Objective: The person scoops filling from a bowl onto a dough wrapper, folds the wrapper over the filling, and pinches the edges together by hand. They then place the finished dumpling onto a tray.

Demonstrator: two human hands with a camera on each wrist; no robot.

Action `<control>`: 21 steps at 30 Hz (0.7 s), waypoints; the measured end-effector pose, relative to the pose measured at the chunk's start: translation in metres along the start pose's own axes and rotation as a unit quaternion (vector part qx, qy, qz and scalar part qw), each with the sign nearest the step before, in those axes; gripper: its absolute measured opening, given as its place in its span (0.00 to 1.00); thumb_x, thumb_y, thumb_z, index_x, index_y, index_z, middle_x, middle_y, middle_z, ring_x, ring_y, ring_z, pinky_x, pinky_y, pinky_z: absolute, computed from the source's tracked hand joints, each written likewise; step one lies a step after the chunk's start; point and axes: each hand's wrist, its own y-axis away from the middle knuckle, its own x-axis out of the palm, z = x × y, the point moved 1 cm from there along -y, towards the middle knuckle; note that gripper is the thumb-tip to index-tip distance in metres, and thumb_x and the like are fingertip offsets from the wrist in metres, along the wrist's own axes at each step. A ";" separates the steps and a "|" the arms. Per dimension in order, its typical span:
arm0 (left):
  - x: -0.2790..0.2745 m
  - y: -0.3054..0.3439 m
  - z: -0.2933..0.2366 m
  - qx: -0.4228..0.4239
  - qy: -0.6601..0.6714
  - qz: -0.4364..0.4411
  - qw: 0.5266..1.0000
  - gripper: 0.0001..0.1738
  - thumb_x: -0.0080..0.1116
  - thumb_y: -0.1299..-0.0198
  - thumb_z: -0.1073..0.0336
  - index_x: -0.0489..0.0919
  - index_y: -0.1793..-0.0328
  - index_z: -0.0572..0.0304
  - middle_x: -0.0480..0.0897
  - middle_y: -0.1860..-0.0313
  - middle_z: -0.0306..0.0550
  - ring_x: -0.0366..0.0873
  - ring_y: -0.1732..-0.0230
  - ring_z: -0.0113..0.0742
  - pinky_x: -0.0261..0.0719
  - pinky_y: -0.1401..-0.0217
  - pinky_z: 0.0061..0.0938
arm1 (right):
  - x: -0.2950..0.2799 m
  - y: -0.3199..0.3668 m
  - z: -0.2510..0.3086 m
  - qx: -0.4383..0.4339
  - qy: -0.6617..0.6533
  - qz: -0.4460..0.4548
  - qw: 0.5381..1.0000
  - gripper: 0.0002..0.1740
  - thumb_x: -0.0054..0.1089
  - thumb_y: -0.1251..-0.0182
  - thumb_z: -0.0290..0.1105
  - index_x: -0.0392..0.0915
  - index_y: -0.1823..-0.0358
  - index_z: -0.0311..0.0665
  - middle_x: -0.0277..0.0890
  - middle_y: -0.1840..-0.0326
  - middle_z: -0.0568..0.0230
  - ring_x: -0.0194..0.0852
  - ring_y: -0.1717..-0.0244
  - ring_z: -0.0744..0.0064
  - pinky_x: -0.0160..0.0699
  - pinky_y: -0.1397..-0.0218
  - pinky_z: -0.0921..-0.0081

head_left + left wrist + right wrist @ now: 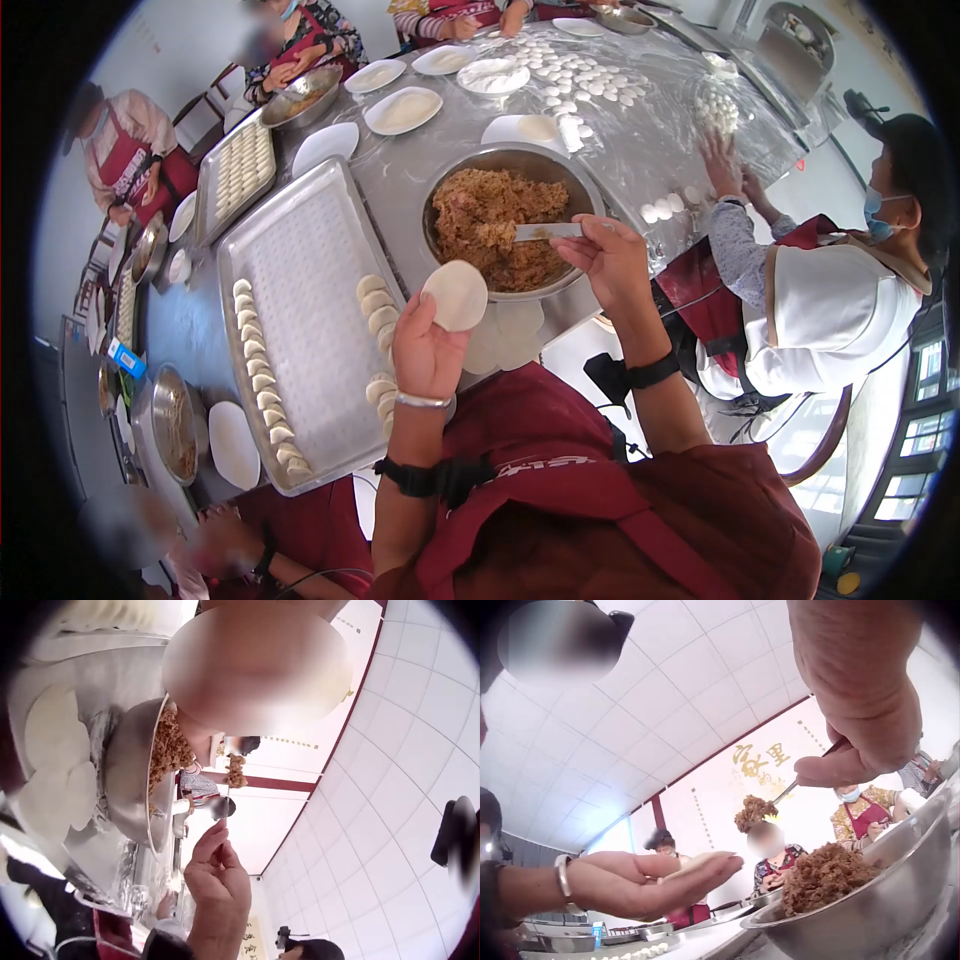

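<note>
A round dumpling wrapper [457,297] lies on my left hand [428,358], beside the near rim of the steel bowl [885,907]. The right wrist view shows that palm turned up and its fingers straight beneath the wrapper, with the thumb by its edge. Over the bowl, my right hand [612,262] pinches the end of a flat metal filling spatula [547,231]. A clump of filling [754,814] clings to its tip, raised above the brown minced filling [832,877] heaped in the bowl. More wrappers [505,340] lie overlapping on the table between the bowl and my apron.
To the left lies a large metal tray [310,235] with rows of folded dumplings [262,385] along both sides. Plates of flour [403,110] and many dough pieces [590,75] stand farther back. A person [840,280] works dough at the right; others sit around the table.
</note>
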 end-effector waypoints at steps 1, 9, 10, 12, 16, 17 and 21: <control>0.002 -0.003 0.001 0.005 0.012 0.006 1.000 0.22 0.44 0.26 0.65 0.67 0.31 0.68 0.75 0.33 0.56 0.72 0.31 0.50 0.70 0.27 0.47 | 0.005 0.007 0.001 0.007 0.004 0.012 1.000 0.13 0.52 0.28 0.26 0.74 0.50 0.20 0.81 0.58 0.43 0.87 0.58 0.52 0.91 0.55 0.70; 0.016 -0.010 -0.001 0.027 0.048 0.006 0.998 0.24 0.40 0.24 0.64 0.63 0.26 0.66 0.74 0.32 0.53 0.72 0.32 0.48 0.69 0.28 0.45 | 0.045 0.060 -0.019 -0.153 0.172 0.070 0.971 0.09 0.54 0.28 0.23 0.78 0.55 0.24 0.83 0.57 0.48 0.87 0.58 0.56 0.88 0.54 0.70; 0.013 -0.011 -0.001 0.030 0.052 0.003 0.998 0.24 0.40 0.24 0.63 0.64 0.27 0.66 0.74 0.33 0.53 0.72 0.32 0.48 0.69 0.28 0.44 | 0.046 0.065 -0.025 -0.185 0.210 0.091 0.956 0.08 0.55 0.30 0.22 0.80 0.55 0.25 0.84 0.56 0.49 0.87 0.57 0.57 0.88 0.53 0.70; 0.008 -0.014 -0.005 0.019 0.079 -0.007 0.997 0.24 0.39 0.23 0.58 0.65 0.29 0.68 0.74 0.33 0.55 0.71 0.32 0.49 0.67 0.26 0.45 | 0.044 0.071 -0.033 -0.375 0.372 0.175 0.831 0.10 0.59 0.35 0.20 0.81 0.53 0.30 0.84 0.54 0.50 0.86 0.53 0.56 0.86 0.51 0.69; 0.006 -0.009 -0.016 0.006 0.089 -0.025 0.996 0.26 0.36 0.22 0.53 0.67 0.33 0.70 0.74 0.35 0.57 0.71 0.33 0.51 0.65 0.25 0.46 | 0.043 0.077 -0.047 -0.488 0.435 0.276 0.705 0.16 0.65 0.43 0.20 0.83 0.52 0.35 0.83 0.48 0.53 0.83 0.48 0.53 0.85 0.50 0.67; 0.005 -0.008 -0.018 0.008 0.090 -0.029 0.995 0.27 0.36 0.22 0.52 0.67 0.33 0.70 0.74 0.35 0.58 0.71 0.33 0.51 0.65 0.25 0.46 | 0.043 0.077 -0.046 -0.497 0.444 0.289 0.687 0.15 0.64 0.43 0.20 0.83 0.52 0.35 0.83 0.47 0.53 0.83 0.48 0.54 0.85 0.50 0.67; 0.002 -0.002 -0.023 0.022 0.097 -0.062 0.993 0.28 0.34 0.22 0.50 0.66 0.34 0.70 0.74 0.35 0.58 0.70 0.33 0.51 0.65 0.26 0.47 | 0.036 0.078 -0.029 -0.432 0.452 0.297 0.722 0.13 0.63 0.39 0.20 0.83 0.52 0.34 0.84 0.49 0.52 0.85 0.52 0.55 0.85 0.53 0.68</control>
